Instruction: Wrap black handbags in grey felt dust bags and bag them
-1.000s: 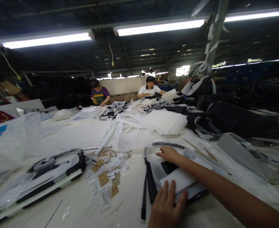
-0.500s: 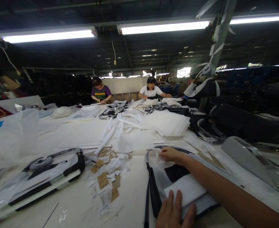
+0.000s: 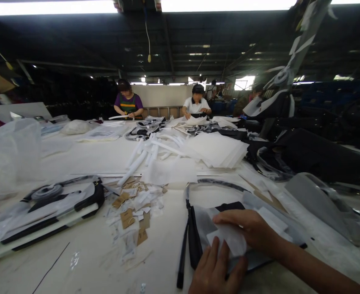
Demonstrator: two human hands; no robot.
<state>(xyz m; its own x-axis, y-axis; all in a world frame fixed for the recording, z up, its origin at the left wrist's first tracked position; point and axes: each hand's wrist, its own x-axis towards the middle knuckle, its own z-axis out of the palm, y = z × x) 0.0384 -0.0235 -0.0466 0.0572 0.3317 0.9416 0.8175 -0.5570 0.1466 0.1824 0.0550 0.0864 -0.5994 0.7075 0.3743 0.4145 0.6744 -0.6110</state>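
Note:
A black bag (image 3: 195, 241) with a strap handle (image 3: 225, 183) lies on the table before me, with pale translucent wrapping over its side. My right hand (image 3: 253, 230) has its fingers closed on a thin white sheet (image 3: 233, 243), held low over the bag. My left hand (image 3: 213, 269) rests at the bag's near side, fingers stretched out and touching the sheet's lower edge. Another folded white piece (image 3: 273, 220) lies on the bag, partly hidden behind my right hand.
Brown and white tags (image 3: 131, 216) lie scattered left of the bag. A second wrapped bag (image 3: 88, 208) is farther left. Behind are white tubes (image 3: 137, 163) and stacked white sheets (image 3: 216, 149). Clear plastic (image 3: 330, 212) lies at right. Two people (image 3: 127, 102) work across the table.
My right hand has come back from the bag's handle end toward my left hand, bringing the thin white sheet. My left hand stays low at the bag. The view has tilted down.

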